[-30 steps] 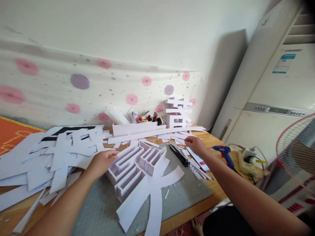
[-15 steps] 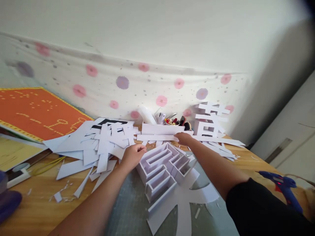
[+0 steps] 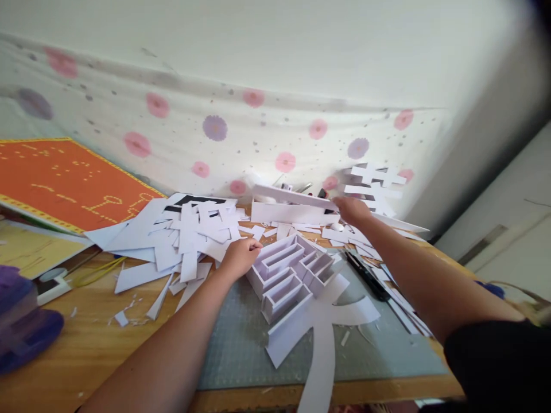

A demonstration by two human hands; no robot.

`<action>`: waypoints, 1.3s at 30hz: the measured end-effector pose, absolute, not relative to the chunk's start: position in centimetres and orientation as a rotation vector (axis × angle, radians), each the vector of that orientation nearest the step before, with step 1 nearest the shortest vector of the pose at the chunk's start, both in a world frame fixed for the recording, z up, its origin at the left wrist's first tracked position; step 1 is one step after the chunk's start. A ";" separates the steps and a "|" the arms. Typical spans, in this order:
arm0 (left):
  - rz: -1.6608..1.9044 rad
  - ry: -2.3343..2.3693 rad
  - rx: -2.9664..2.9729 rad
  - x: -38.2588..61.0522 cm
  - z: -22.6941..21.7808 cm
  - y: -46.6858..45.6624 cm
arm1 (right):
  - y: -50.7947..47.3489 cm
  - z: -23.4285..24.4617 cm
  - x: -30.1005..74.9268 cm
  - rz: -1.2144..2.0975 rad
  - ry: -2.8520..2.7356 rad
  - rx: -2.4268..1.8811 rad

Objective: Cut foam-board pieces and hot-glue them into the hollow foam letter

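My right hand [image 3: 353, 211] grips a long white foam-board strip [image 3: 293, 195] near its middle, raised at the back of the table. The strip slants across the front of a white tool box [image 3: 284, 213]. My left hand [image 3: 241, 256] is closed at the near-left corner of a white foam-board letter form [image 3: 297, 269]. Whether its curled fingers pinch anything is hidden. Upright walls make narrow channels on the form's upper part, while its curved lower arms lie flat. Under it is a grey-green cutting mat [image 3: 232, 338].
White offcuts [image 3: 172, 241] pile up at the left. A black utility knife [image 3: 365, 275] lies right of the form, below my right forearm. Another white foam-board form [image 3: 374, 183] stands back right. A blue glue gun [image 3: 491, 288] is mostly hidden behind my right arm.
My right hand has lifted the strip off the table and moved right and slightly up with it. The utility knife has come into view. My left hand stays by the form.
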State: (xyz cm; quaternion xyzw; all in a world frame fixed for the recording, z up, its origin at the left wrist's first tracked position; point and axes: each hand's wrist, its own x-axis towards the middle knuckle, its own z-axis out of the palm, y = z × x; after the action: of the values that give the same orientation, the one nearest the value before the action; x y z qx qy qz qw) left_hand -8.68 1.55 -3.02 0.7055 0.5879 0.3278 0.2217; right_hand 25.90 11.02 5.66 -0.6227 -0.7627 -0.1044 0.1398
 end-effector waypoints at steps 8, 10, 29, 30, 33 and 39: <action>1.003 1.685 1.919 -7.5 -1.6 1.2 | -2.1 8.5 30.5 -0.424 -2.227 -1.351; 1.090 1.679 1.873 -7.0 -0.1 0.1 | -4.3 7.5 30.9 -0.375 -2.270 -1.195; 0.886 1.529 2.064 -5.8 -1.9 -18.2 | -2.6 -1.0 31.1 -0.313 -2.659 -1.298; 0.900 1.577 2.081 -5.6 -2.3 -18.1 | -2.6 -1.2 31.2 -0.321 -2.649 -1.309; 0.887 1.608 2.106 -5.3 -3.0 -17.7 | -2.4 -1.8 31.5 -0.355 -2.624 -1.359; 0.801 1.535 2.144 -4.9 -3.8 -17.2 | -2.3 -2.7 31.7 -0.411 -2.563 -1.442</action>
State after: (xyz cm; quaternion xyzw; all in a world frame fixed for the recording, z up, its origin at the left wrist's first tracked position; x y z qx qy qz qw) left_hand -4.91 -17.24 -3.83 0.7636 0.5467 0.2853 0.1915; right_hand 31.66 -2.27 -2.74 -0.4838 -0.8600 -0.1378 0.0858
